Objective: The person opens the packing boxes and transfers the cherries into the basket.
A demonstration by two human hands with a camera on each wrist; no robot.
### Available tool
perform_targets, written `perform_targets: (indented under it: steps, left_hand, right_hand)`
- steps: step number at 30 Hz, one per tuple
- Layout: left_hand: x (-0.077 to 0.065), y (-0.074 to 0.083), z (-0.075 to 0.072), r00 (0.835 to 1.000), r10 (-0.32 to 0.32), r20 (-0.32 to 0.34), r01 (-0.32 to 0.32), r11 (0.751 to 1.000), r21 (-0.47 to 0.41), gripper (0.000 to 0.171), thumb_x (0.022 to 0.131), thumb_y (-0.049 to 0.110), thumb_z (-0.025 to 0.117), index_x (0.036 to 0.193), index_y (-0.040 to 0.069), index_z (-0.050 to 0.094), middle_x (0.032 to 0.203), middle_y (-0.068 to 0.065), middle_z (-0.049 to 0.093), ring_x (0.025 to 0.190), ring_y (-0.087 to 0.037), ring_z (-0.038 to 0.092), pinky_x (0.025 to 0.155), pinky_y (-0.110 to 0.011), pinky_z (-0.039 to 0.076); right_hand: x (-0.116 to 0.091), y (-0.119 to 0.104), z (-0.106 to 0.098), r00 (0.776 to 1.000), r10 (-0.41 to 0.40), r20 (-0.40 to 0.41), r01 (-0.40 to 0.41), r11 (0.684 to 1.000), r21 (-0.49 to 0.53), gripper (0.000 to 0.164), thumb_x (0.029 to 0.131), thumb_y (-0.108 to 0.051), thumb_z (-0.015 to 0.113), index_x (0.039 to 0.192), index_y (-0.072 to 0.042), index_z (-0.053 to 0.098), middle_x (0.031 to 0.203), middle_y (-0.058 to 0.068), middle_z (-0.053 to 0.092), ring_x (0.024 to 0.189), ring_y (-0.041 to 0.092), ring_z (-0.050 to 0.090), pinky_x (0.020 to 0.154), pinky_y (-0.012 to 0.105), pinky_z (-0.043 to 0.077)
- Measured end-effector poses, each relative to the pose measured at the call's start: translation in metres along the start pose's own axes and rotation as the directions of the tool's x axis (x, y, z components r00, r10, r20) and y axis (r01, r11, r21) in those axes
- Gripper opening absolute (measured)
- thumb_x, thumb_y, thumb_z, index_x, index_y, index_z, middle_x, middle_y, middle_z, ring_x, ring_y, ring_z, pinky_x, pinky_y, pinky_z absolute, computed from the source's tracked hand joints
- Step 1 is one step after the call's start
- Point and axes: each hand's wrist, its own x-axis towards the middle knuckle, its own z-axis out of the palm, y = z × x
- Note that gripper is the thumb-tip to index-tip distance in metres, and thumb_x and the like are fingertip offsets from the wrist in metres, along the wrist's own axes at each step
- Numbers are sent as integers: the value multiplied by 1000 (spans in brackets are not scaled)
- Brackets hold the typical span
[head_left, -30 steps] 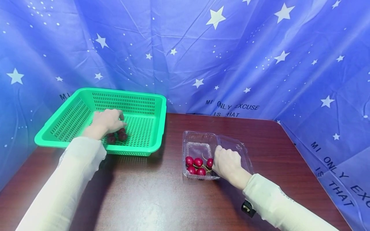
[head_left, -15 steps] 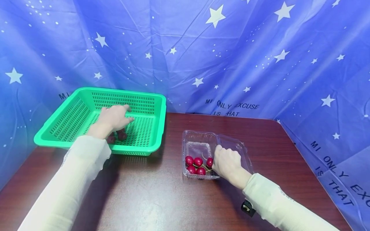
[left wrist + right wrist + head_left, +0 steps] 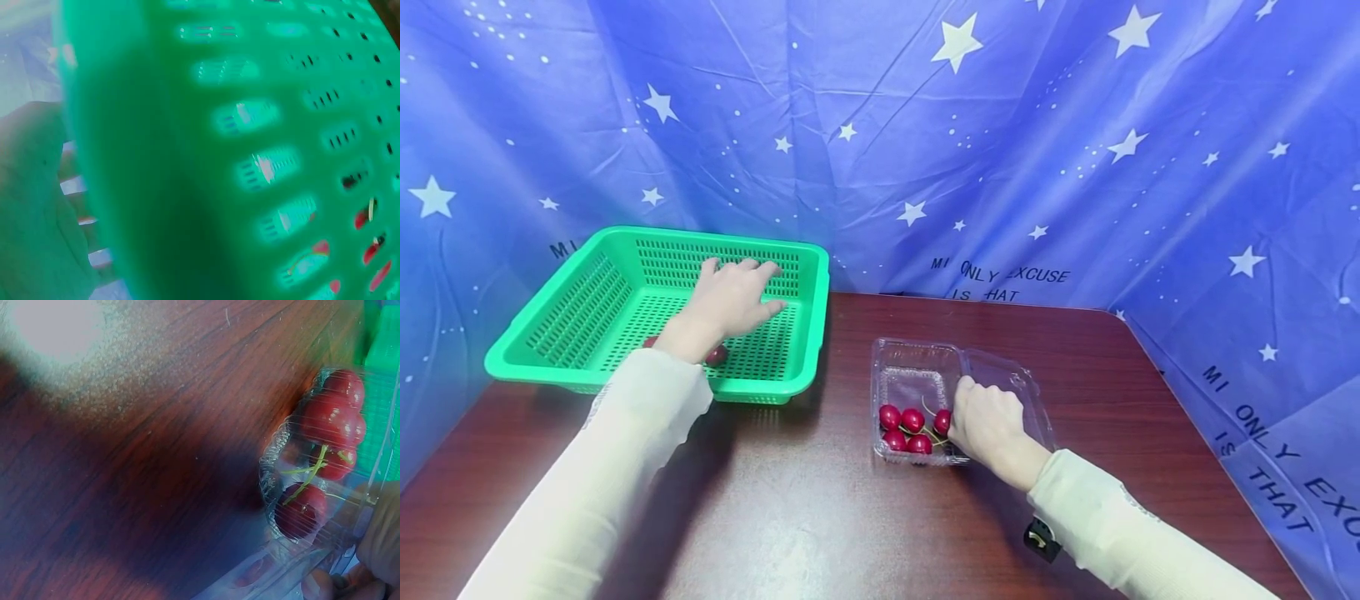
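Note:
My left hand [image 3: 730, 300] hovers inside the green plastic basket [image 3: 822, 321], fingers spread apart with nothing between them. Below it a dark red cherry [image 3: 717, 356] lies near the basket's front wall; my wrist hides part of the fruit there. In the left wrist view the basket's slotted wall [image 3: 181, 175] covers much of the scene. My right hand [image 3: 992, 421] grips the hinge-side edge of a clear plastic box [image 3: 917, 385], fingers curled. Several red cherries [image 3: 331, 419] with green stems sit at the box's near end.
The box's clear lid [image 3: 1036, 404] lies folded open to the right, partly behind my right hand. Both containers stand on a dark red-brown wooden table [image 3: 775, 500]. A blue star-printed cloth [image 3: 865, 100] hangs behind and along the sides.
My left hand has moved right and farther back within the basket, its fingers spreading wider. The right hand and the clear box have stayed in place.

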Motion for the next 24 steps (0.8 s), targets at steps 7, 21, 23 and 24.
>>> perform_targets:
  steps: [7, 21, 23, 24]
  left_hand:
    - [2, 18, 2, 999, 43, 2, -43, 999, 29, 60, 95, 44, 47, 144, 10, 43, 144, -24, 48, 127, -45, 44, 112, -70, 12]
    - [0, 68, 25, 944, 312, -108, -293, 942, 163, 62, 93, 51, 46, 140, 11, 48, 139, -19, 54, 128, -36, 47, 116, -61, 18]
    - [-2, 75, 31, 928, 355, -116, -332, 927, 177, 60, 93, 50, 47, 139, 11, 49, 137, -18, 56, 127, -35, 48, 115, -61, 20]
    - [-3, 78, 34, 922, 370, -115, -346, 919, 186, 60, 93, 50, 48, 139, 11, 50, 136, -18, 56, 127, -34, 48, 115, -61, 21]
  right_hand:
    - [0, 0, 1, 1000, -1, -3, 1, 1000, -4, 27, 72, -20, 68, 75, -1, 49, 68, 21, 67, 62, 40, 65, 49, 50, 52]
    - [1, -1, 1, 1000, -6, -5, 6, 1000, -9, 28, 74, -22, 67, 75, 0, 49, 68, 22, 67, 62, 40, 65, 49, 50, 52]
    - [2, -1, 1, 1000, 0, 2, 0, 1000, -9, 28, 74, -22, 67, 75, 0, 49, 68, 21, 67, 63, 40, 65, 49, 50, 52]
    - [2, -1, 1, 1000, 1, 4, -1, 1000, -9, 28, 74, -22, 67, 75, 0, 50, 68, 21, 67, 63, 40, 65, 49, 50, 52]
